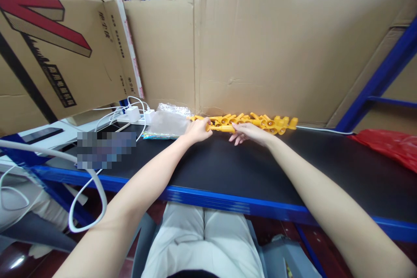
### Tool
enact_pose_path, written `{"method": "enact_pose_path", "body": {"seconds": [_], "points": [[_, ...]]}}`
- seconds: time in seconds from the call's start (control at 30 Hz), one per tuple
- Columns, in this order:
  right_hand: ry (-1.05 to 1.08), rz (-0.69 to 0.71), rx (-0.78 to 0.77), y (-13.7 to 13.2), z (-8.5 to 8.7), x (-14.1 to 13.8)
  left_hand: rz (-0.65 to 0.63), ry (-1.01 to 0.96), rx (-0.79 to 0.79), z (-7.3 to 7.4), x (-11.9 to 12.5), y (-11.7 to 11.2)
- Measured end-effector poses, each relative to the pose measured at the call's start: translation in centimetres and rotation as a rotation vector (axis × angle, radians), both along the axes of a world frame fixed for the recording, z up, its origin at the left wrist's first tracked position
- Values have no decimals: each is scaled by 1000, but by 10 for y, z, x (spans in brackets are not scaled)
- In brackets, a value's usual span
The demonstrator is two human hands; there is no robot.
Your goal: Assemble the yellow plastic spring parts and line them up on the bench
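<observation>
My left hand [199,131] is closed around one end of a yellow plastic stick-like piece [222,129] just above the black tabletop. At the stick's other end, my right hand [249,134] pinches it between thumb and forefinger, the lower fingers hanging loose. Behind both hands lies a row of yellow plastic pieces [272,125], several with round, cup-shaped ends, heaped along the cardboard. A clear plastic bag [169,122] lies just left of my left hand. My fingers hide part of the held piece.
A cardboard wall [260,52] closes off the back, and a printed carton [65,39] stands at left. White chargers [132,114] and cables lie near a blurred-out item [106,150]. At right is a red plastic bag [387,143]. A blue metal edge [228,202] fronts the table.
</observation>
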State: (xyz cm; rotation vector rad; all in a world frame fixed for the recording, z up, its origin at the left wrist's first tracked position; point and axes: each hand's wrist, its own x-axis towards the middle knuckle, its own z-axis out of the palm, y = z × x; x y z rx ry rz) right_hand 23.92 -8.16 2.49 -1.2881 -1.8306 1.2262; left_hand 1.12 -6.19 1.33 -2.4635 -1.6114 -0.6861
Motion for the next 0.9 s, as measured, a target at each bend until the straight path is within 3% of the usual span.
{"method": "enact_pose_path", "body": {"seconds": [0.53,0.9], "points": [[-6,-95,-66,5,-7,-3,-7,-5,-6,-1,1,2],[32,-25,15,-7,4,-5,-6,-20,-5,-2,-1,4]]}}
